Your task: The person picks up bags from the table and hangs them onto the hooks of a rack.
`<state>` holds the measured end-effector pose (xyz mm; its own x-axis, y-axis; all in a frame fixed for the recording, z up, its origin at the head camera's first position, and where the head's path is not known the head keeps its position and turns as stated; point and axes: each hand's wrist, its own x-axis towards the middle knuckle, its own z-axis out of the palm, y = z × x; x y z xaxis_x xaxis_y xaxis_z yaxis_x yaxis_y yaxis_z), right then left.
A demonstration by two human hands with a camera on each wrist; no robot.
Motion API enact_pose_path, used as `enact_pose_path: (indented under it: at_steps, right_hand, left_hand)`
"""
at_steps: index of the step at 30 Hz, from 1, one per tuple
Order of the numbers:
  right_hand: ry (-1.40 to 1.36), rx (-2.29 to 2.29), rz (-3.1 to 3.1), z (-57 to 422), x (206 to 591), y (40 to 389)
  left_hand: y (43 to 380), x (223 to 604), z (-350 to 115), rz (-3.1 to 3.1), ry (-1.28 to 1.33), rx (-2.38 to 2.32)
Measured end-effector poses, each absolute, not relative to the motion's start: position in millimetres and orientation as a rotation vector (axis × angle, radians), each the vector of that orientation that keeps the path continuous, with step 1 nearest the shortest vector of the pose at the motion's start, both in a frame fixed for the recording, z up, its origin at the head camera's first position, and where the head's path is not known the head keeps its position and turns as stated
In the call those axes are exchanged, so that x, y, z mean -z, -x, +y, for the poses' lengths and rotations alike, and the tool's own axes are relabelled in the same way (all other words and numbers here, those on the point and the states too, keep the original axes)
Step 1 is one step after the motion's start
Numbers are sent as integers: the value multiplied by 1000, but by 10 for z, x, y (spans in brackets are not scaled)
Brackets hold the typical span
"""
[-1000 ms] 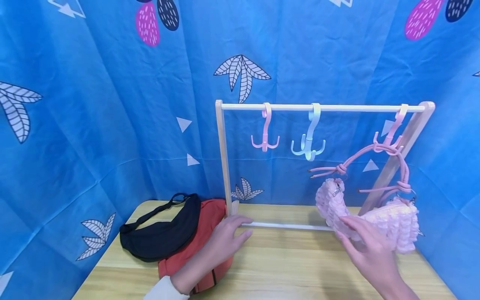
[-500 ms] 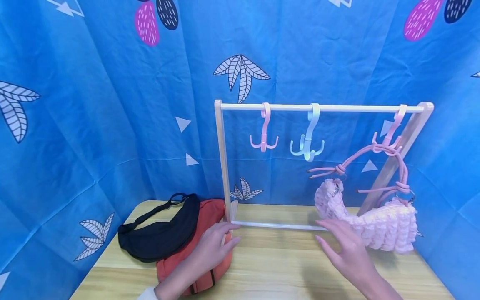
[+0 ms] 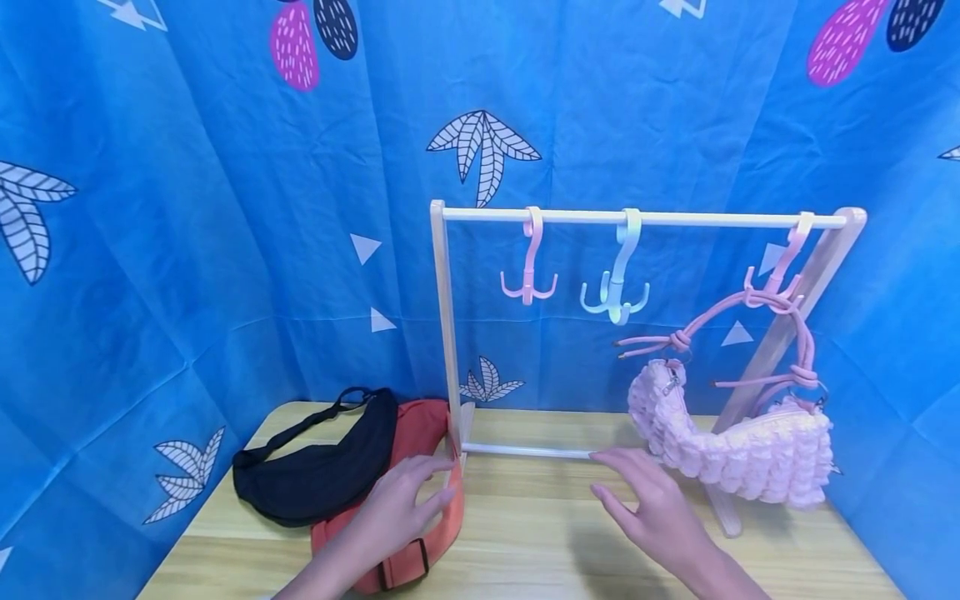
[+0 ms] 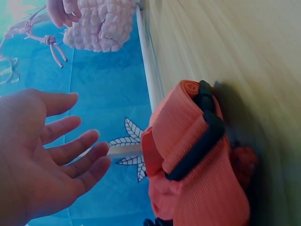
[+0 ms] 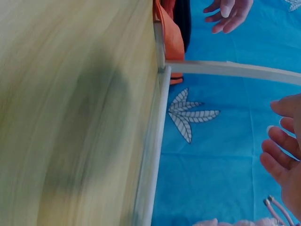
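Note:
A puffy pink handbag (image 3: 738, 454) hangs by its knotted handle from the right pink hook (image 3: 783, 267) on the rack. To its left, my right hand (image 3: 656, 508) is held in the air, fingers relaxed and nothing in them. My left hand (image 3: 397, 504) hovers over the red-orange bag (image 3: 420, 542), its fingers loosely bent and holding nothing. In the left wrist view that bag's strap with a black buckle (image 4: 197, 146) lies just beyond the fingertips. A black waist bag (image 3: 318, 471) partly covers the red-orange bag at the left.
The rack's white top rail (image 3: 697, 219) also carries a left pink hook (image 3: 529, 262) and a light blue hook (image 3: 618, 275), both without bags. A low white bar (image 3: 532, 451) joins the rack's legs just above the wooden table (image 3: 540, 542). A blue patterned curtain (image 3: 322, 208) surrounds it.
My right hand has come away from the pink handbag, moving left. My left hand has moved left and slightly down, over the red-orange bag. The handbag stays hanging on its hook.

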<state>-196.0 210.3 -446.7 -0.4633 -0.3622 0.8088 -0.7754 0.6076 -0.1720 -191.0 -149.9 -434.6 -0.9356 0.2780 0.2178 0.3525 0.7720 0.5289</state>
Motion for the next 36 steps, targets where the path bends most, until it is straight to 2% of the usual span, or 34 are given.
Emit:
enact_pose_path:
  at_steps: [20, 36]
  right_hand:
    - [-1094, -610, -2043, 1637, 4742, 2123]
    - [-1206, -536, -2091, 1257, 4966, 2161]
  left_hand:
    - [1766, 4512, -1774, -3008, 429, 1014]
    - [1664, 4707, -1927, -3121, 519, 939]
